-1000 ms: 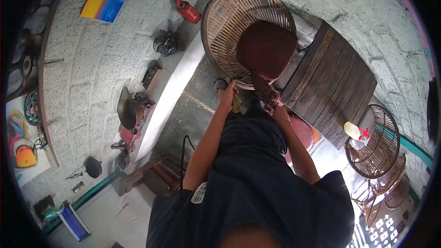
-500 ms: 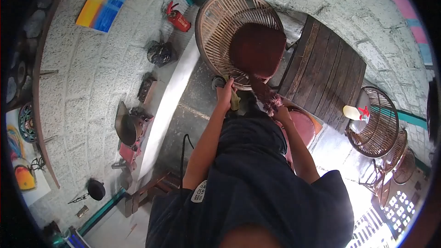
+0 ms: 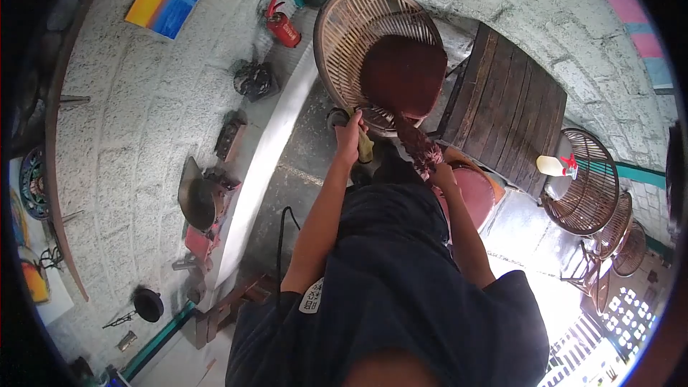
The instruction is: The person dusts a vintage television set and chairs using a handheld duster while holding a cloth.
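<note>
In front of me stands a round rattan chair [image 3: 337,36] with a dark red cushion [image 3: 403,75] on its seat. My left hand [image 3: 348,140] is closed on a yellow-green cloth [image 3: 365,147] beside the chair's near rim; whether it also grips the rim I cannot tell. A maroon feather duster [image 3: 416,140], pinkish near the grip, is in my closed right hand [image 3: 443,175]. The duster's far end reaches the front edge of the cushion. Below my right hand shows a pink round seat [image 3: 473,197], partly covered by my arm.
A dark wooden table [image 3: 505,104] stands right of the chair, with a spray bottle [image 3: 555,165] near its corner. More rattan chairs [image 3: 591,193] line the right side. Along the left wall are a red fire extinguisher [image 3: 282,25] and a white ledge [image 3: 269,150].
The view has shifted slightly. Both hands stay near the chair's front, still holding the cloth and the feather duster; the duster has moved only a little.
</note>
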Available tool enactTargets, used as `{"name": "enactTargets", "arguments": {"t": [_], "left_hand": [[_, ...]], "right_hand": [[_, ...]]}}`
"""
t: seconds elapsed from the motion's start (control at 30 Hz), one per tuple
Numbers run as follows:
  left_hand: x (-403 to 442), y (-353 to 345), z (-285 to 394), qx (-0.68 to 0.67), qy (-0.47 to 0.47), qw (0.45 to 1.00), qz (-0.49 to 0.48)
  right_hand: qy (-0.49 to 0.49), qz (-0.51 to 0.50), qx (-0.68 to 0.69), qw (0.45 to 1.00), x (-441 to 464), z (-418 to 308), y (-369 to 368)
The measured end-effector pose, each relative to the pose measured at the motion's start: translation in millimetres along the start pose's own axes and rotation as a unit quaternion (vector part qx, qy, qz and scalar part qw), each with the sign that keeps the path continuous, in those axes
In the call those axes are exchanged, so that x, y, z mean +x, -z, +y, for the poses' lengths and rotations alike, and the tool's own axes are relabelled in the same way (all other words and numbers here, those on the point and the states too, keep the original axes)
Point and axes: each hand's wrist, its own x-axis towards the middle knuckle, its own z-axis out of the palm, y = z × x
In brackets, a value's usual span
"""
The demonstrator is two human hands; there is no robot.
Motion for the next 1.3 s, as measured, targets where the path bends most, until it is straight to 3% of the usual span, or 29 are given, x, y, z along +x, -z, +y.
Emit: {"name": "enactTargets", "arguments": {"t": [0.03,0.13,0.17,0.3,0.4,0.5,0.57,0.6,0.67,0.7,0.77,0.8,0.87,0.9,0.97,1.0,1.07,1.1,1.2,1.23,1.3], "left_hand": [[1.6,-1.0,2.3,0.001,-0.001,1.0,0.0],[12.5,-5.8,11.2,0.015,0.033,0.999,0.031],[15.4,-6.6,12.1,0.019,0.034,0.999,0.031],[29.7,-10.0,12.9,0.024,0.021,0.999,0.024],[42.2,-14.9,17.0,0.031,0.033,0.999,0.031],[56.3,-19.8,19.3,0.027,0.043,0.998,0.045],[61.9,-23.9,22.6,0.035,0.033,0.998,0.051],[64.4,-28.7,26.9,0.039,0.02,0.998,0.053],[69.3,-37.6,35.4,0.042,0.023,0.996,0.069],[71.4,-39.8,37.0,0.043,0.027,0.995,0.082],[79.3,-41.7,35.7,0.033,0.019,0.994,0.104],[83.1,-41.5,35.0,0.025,0.01,0.993,0.118],[83.7,-48.4,36.8,0.03,0.014,0.99,0.137],[83.4,-50.7,39.3,0.038,0.019,0.988,0.148],[83.1,-53.6,41.1,0.044,-0.003,0.989,0.141],[83.3,-56.3,40.1,0.042,-0.022,0.991,0.126],[87.8,-55.1,33.8,0.042,-0.02,0.99,0.134],[88.5,-55.8,31.8,0.041,-0.012,0.989,0.138],[92.8,-63.7,34.2,0.047,-0.006,0.99,0.136],[93.8,-65.0,33.4,0.053,-0.003,0.99,0.13],[99.4,-68.5,32.6,0.052,0.001,0.991,0.125]], "right_hand": [[0.011,-0.049,0.031,0.998,0.3,-2.0,6.4],[0.087,0.003,0.026,0.996,-5.1,-9.0,14.9],[0.043,0.015,0.023,0.999,-6.1,-11.5,14.3],[0.11,-0.006,0.011,0.994,31.6,8.9,1.3],[0.158,-0.057,0.082,0.982,40.0,-8.2,24.5],[0.208,0.002,0.043,0.977,59.4,-18.9,29.3],[0.226,-0.082,0.067,0.968,74.7,-25.3,39.0],[0.227,-0.085,0.069,0.968,75.6,-29.7,45.5],[0.049,-0.239,0.249,0.937,76.2,-37.1,57.7],[0.05,-0.246,0.246,0.936,81.7,-34.9,55.0],[0.258,-0.065,0.154,0.952,97.4,-25.6,41.4],[0.261,-0.072,0.155,0.95,101.4,-29.7,46.1],[0.033,-0.26,0.184,0.947,105.9,-40.9,58.5],[0.035,-0.267,0.187,0.945,109.7,-37.5,49.3],[0.249,-0.042,0.203,0.946,129.2,-13.3,16.1],[0.249,-0.045,0.205,0.945,140.6,-6.8,6.5],[0.228,-0.05,0.081,0.969,165.6,-2.7,-2.5],[0.046,-0.192,0.168,0.966,158.8,-23.4,24.9],[-0.004,-0.232,0.202,0.951,169.5,-34.5,28.5],[-0.005,-0.232,0.204,0.951,175.8,-31.1,18.4],[0.134,-0.105,0.126,0.977,185.7,-30.0,0.0]]}}
